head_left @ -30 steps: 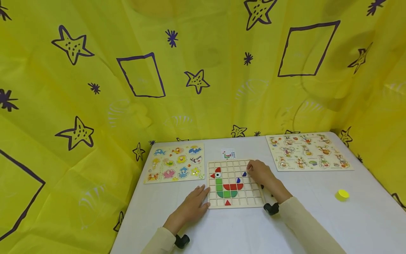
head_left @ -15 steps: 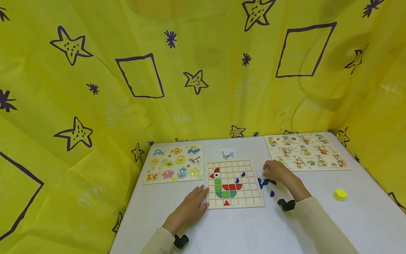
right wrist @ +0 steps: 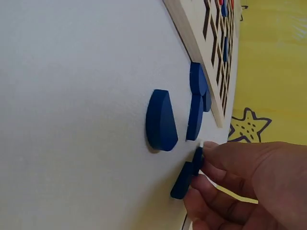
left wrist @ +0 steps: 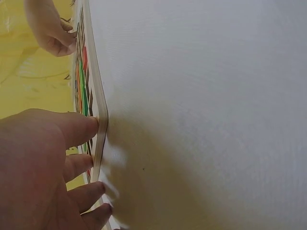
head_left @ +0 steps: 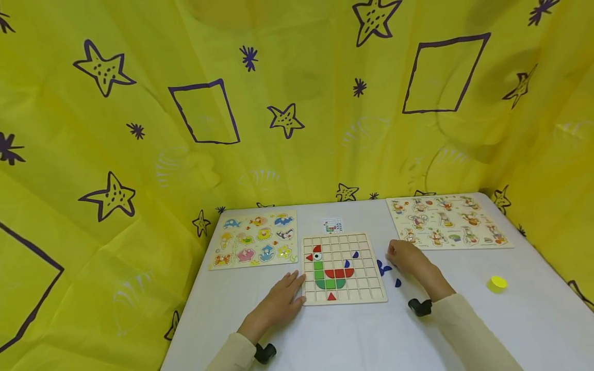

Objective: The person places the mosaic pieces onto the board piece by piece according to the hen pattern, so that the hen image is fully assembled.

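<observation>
A wooden grid board (head_left: 366, 294) holds red, green and blue flat pieces and a white eye piece, laid out like a bird. My left hand (head_left: 278, 303) rests at its left edge, and in the left wrist view the thumb and fingers (left wrist: 79, 129) touch that edge. To the right of the board, my right hand (head_left: 413, 260) pinches a small blue wooden piece (right wrist: 197, 160) between thumb and fingers. A second blue piece (right wrist: 181, 181) lies against the fingertips; whether it is also held I cannot tell. Several blue rounded pieces (right wrist: 160, 120) lie on the table nearby.
A small picture card (head_left: 332, 225) lies behind the board. A sea-animal puzzle board (head_left: 255, 239) is at the back left, another picture puzzle board (head_left: 455, 221) at the back right. A yellow round object (head_left: 497, 284) stands on the right. Yellow cloth (head_left: 287, 165) hangs behind the table.
My right hand has left the grid board's upper right area and moved right to the loose blue pieces, where it now pinches one. The left hand has stayed at the board's edge.
</observation>
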Demonstrator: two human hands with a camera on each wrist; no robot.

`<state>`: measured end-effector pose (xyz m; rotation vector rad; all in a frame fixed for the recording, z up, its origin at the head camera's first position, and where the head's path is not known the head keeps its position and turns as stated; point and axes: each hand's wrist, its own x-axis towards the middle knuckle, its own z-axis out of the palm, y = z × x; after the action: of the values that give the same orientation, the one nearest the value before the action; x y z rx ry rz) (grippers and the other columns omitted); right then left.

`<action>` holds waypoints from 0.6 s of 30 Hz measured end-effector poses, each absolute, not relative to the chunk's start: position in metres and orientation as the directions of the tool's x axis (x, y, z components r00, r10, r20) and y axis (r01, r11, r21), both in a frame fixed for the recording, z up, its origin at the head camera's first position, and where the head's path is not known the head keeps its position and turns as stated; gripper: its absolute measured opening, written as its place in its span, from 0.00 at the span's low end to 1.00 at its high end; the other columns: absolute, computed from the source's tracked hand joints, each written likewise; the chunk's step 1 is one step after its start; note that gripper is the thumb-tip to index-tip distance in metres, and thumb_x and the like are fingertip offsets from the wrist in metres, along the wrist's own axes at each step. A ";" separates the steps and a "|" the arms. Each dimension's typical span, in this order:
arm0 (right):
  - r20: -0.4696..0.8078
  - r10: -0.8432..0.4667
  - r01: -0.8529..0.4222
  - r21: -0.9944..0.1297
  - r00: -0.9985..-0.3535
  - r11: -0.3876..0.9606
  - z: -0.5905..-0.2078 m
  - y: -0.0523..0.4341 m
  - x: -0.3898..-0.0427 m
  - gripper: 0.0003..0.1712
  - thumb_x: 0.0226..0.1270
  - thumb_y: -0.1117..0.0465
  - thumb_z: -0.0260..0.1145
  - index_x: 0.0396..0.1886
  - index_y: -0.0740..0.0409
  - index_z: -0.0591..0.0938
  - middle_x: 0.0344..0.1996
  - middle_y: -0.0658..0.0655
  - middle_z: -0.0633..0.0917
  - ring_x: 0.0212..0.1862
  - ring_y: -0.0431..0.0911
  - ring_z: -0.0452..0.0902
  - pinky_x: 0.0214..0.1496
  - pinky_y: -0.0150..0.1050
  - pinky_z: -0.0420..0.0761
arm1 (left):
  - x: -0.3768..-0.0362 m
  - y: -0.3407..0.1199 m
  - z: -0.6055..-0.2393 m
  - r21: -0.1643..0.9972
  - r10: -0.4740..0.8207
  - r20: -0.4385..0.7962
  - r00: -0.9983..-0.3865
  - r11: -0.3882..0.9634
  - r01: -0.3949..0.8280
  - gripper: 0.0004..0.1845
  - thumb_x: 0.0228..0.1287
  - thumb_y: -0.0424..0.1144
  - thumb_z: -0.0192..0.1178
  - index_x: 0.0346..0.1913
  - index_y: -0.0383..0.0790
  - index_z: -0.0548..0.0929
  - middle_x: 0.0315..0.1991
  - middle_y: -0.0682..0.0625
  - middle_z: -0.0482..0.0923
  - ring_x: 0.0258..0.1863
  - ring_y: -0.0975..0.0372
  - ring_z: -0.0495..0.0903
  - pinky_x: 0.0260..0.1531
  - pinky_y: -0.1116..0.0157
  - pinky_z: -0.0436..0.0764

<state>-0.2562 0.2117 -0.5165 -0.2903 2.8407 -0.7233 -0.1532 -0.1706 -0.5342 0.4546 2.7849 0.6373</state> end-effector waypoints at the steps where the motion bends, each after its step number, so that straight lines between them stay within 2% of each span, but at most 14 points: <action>1: -0.130 -0.229 -0.139 -0.486 -0.965 0.863 -0.517 0.212 -0.256 0.07 0.76 0.65 0.64 0.37 0.65 0.80 0.30 0.57 0.81 0.34 0.50 0.75 0.39 0.46 0.79 | -0.153 -0.170 -0.534 0.456 0.353 -0.170 -0.920 0.856 0.244 0.34 0.79 0.49 0.56 0.83 0.47 0.64 0.84 0.46 0.57 0.84 0.47 0.54 0.80 0.42 0.61; 6: -0.136 -0.204 -0.114 -0.488 -0.969 0.865 -0.519 0.209 -0.258 0.08 0.76 0.64 0.66 0.39 0.66 0.80 0.31 0.58 0.82 0.34 0.50 0.76 0.38 0.45 0.79 | -0.154 -0.171 -0.535 0.465 0.360 -0.165 -0.918 0.849 0.250 0.34 0.79 0.48 0.56 0.83 0.46 0.64 0.84 0.44 0.57 0.84 0.46 0.54 0.80 0.42 0.61; 10: -0.111 -0.232 -0.147 -0.502 -0.966 0.852 -0.521 0.207 -0.259 0.06 0.73 0.67 0.67 0.41 0.68 0.81 0.33 0.59 0.84 0.35 0.50 0.77 0.41 0.48 0.82 | -0.154 -0.170 -0.535 0.458 0.357 -0.165 -0.919 0.853 0.249 0.34 0.79 0.49 0.56 0.83 0.46 0.64 0.84 0.45 0.57 0.84 0.46 0.55 0.80 0.42 0.61; 13: -0.071 -0.250 -0.183 -0.501 -0.966 0.846 -0.520 0.207 -0.258 0.04 0.72 0.70 0.64 0.40 0.69 0.82 0.35 0.62 0.85 0.37 0.52 0.79 0.44 0.52 0.84 | -0.154 -0.170 -0.535 0.454 0.353 -0.168 -0.920 0.856 0.246 0.34 0.79 0.49 0.57 0.83 0.47 0.64 0.84 0.45 0.57 0.84 0.46 0.55 0.80 0.42 0.61; 18: -0.046 -0.220 -0.163 -0.526 -0.974 0.834 -0.517 0.208 -0.257 0.09 0.75 0.70 0.58 0.43 0.72 0.83 0.36 0.64 0.85 0.38 0.54 0.79 0.45 0.53 0.83 | -0.154 -0.169 -0.535 0.455 0.351 -0.171 -0.921 0.857 0.242 0.34 0.79 0.49 0.57 0.83 0.47 0.64 0.84 0.45 0.58 0.84 0.46 0.55 0.80 0.42 0.62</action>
<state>-0.2572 0.2083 -0.5171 -0.3043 2.9079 -0.8203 -0.1536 -0.1692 -0.5351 0.4520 2.7841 0.6351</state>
